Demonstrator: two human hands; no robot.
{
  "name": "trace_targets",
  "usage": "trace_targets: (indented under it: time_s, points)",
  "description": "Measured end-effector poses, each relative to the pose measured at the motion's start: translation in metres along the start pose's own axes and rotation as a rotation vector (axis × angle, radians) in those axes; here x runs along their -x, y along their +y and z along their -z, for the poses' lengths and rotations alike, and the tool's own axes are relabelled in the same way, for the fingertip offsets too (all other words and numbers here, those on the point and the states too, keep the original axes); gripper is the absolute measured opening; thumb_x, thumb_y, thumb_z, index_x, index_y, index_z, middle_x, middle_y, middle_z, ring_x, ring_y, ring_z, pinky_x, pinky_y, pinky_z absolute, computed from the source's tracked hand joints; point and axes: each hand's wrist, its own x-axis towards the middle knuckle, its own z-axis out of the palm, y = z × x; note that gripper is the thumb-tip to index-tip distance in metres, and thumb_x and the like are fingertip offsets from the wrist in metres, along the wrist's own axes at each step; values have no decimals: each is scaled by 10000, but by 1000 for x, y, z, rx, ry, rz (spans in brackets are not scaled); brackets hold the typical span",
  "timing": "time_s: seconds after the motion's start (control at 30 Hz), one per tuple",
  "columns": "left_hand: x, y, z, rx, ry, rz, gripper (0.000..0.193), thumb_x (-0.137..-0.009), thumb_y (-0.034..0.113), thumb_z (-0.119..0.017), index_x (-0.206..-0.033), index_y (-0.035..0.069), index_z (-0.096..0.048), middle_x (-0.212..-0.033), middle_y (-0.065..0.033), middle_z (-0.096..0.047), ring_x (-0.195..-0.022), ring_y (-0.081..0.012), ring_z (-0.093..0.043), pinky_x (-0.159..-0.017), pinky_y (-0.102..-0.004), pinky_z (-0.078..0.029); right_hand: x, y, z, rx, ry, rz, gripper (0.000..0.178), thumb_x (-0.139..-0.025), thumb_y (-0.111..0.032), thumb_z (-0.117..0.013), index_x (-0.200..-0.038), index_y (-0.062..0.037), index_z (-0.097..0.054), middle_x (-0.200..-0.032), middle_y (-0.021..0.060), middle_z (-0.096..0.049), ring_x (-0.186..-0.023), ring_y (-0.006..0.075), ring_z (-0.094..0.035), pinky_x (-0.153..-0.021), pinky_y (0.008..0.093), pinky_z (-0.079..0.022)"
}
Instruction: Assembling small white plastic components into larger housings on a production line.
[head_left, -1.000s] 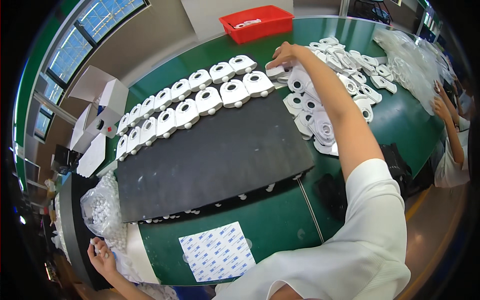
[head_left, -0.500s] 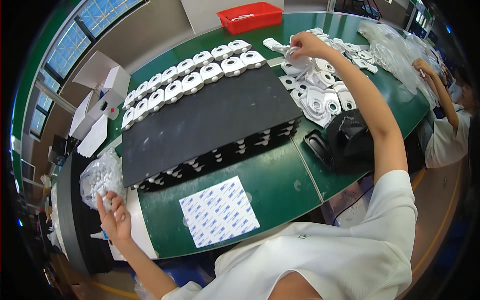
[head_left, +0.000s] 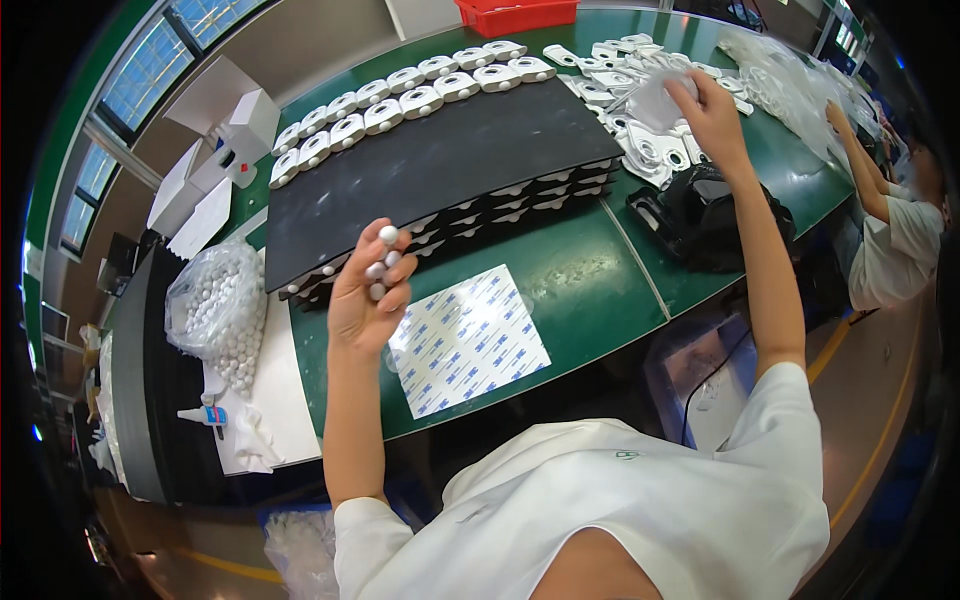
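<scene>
Raised over the front edge of the black boards, my left hand (head_left: pixel 355 312) has its fingers curled round several small white balls (head_left: pixel 389 235). My right hand (head_left: pixel 716 125) grips a white plastic part (head_left: pixel 656 102), blurred by motion, above a loose pile of similar white parts (head_left: pixel 652 150). Two rows of white parts with round holes (head_left: pixel 421 101) line the far side of the top black board (head_left: pixel 440 165). More white pieces show between the stacked boards below. At the left, a clear plastic bag (head_left: pixel 205 285) bulges with white balls.
A white sheet with blue print (head_left: pixel 470 345) lies on the green table (head_left: pixel 580 280) in front of the boards. A small glue bottle (head_left: pixel 203 414) is at the left, a black bag (head_left: pixel 700 215) at the right. Beyond sits a red bin (head_left: pixel 515 18); another person works at far right.
My left hand has come up and right from the bag of balls, carrying several. My right hand has lifted the white part away from the pile and nearer to me. The view has shifted.
</scene>
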Motion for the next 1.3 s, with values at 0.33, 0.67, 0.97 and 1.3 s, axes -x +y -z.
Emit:
trace_targets:
  time_s: [0.33, 0.67, 0.97, 1.3]
  points:
    - [0, -12, 18, -197, 29, -86, 223, -861, 157, -564, -1055, 57, -517, -870, -45, -502, -625, -64, -400, -382, -143, -275, 147, -83, -32, 108, -408, -106, 256, -774, -69, -641, -993, -25, -515, -702, 135, -579, -551, 173, -543, -538, 263, -431]
    - [0, -2, 29, -202, 11, -197, 337, -821, 101, -616, -1149, 83, -542, -973, -73, -565, -625, -51, -429, -386, -141, -287, 144, -138, -90, -496, -559, -244, 199, -733, 24, -658, -913, 3, -575, -820, 25, -617, -749, 75, -577, -689, 210, -461]
    - [-4, -6, 38, -201, -12, -209, 311, -825, 97, -608, -1121, 62, -522, -965, -80, -553, -646, -82, -411, -393, -153, -296, 159, -140, -159, -773, -682, -396, 231, -838, -26, -558, -1064, -5, -517, -943, 32, -584, -828, 69, -539, -747, 203, -441]
    - [-2, -6, 33, -189, -30, -199, 329, -847, 113, -578, -1157, 37, -501, -1002, -81, -546, -649, -74, -405, -394, -147, -312, 160, -149, -163, -697, -687, -305, 191, -867, -56, -528, -1050, -19, -488, -933, 31, -576, -820, 69, -533, -739, 209, -442]
